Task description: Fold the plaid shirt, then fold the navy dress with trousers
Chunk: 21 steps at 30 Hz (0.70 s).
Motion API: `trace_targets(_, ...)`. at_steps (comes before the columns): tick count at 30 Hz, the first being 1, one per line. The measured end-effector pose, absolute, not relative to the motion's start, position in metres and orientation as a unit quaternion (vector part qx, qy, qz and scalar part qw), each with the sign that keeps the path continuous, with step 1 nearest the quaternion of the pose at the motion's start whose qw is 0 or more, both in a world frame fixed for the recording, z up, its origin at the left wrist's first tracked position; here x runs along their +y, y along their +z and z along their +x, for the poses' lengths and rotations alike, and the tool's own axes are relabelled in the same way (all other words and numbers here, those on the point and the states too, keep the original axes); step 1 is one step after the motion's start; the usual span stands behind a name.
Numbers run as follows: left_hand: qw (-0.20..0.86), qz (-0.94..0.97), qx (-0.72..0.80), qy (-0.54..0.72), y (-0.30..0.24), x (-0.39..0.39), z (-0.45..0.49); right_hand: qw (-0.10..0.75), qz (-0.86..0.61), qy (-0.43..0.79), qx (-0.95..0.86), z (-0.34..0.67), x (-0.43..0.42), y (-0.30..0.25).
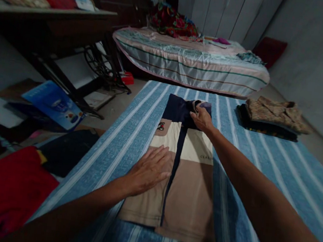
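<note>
A shirt [192,194] in navy, cream and tan panels lies lengthwise on the striped bed cover, its collar at the far end. Both its sides meet near a narrow navy strip down the middle. A small bear patch and some lettering show on the cream and tan parts. My left hand [151,170] rests flat on the left tan panel, fingers stretched out. At the navy collar, my right hand [201,118] has its fingers closed on the fabric; the fingertips are partly hidden.
Folded clothes [275,116] are stacked at the bed's right. A second bed [191,68] with a floral blanket stands beyond. To the left are a treadle sewing table [57,16], a blue box [54,105] and a red garment [5,185].
</note>
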State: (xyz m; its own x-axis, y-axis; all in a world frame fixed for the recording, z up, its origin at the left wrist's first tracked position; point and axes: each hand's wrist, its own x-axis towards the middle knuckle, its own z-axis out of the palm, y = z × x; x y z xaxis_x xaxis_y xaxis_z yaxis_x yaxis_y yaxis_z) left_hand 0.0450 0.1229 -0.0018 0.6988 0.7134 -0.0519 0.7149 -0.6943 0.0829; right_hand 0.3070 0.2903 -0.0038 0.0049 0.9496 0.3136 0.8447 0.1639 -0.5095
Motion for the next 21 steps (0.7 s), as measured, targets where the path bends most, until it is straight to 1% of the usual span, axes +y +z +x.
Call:
trace_targets(5,0.063,0.921,0.383,-0.018,-0.005,0.089,0.04,0.323,-0.612,0.098,-0.715,0.302,0.221,0.008)
trace_targets(9,0.064,0.924,0.376,-0.002,-0.016,0.071,0.031,0.341,-0.589,0.105,-0.725,0.3,0.161,0.011)
trace_targets(15,0.049,0.927,0.373,0.02,-0.025,0.063,0.026,0.356,-0.54,0.11,-0.755,0.291,0.093,-0.001)
trace_targets(21,0.056,0.923,0.38,-0.001,-0.02,0.062,0.028,0.308,-0.497,0.112,-0.803,0.263,0.038,-0.011)
